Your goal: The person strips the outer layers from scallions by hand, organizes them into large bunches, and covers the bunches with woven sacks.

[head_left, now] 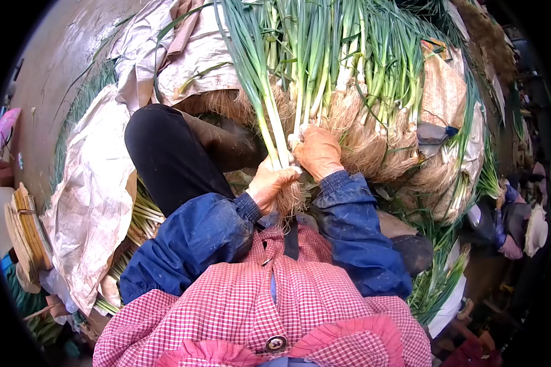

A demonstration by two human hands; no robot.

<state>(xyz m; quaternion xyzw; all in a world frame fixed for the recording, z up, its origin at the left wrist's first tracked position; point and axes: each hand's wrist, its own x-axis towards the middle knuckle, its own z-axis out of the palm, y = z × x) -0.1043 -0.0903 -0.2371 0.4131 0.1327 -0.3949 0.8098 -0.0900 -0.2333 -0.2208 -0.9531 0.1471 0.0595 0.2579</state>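
Close in front of my chest, my left hand point(272, 186) is closed around the white lower stalks of a few green onions point(269, 116), whose roots hang below it and whose leaves point away from me. My right hand point(318, 150) is beside it, its fingers pressed together at the base of other green onion stalks point(303, 98). The fingertips of both hands nearly meet. Beyond them lies a large pile of green onions point(379, 67) with tangled brown roots point(355, 125) facing me.
Pale woven sacks point(92, 189) lie at the left, with more onion stalks point(144, 217) under them. A tan sack point(442, 88) is at the right of the pile. A wooden stool point(27, 226) stands far left. Another person point(511, 214) is at the far right.
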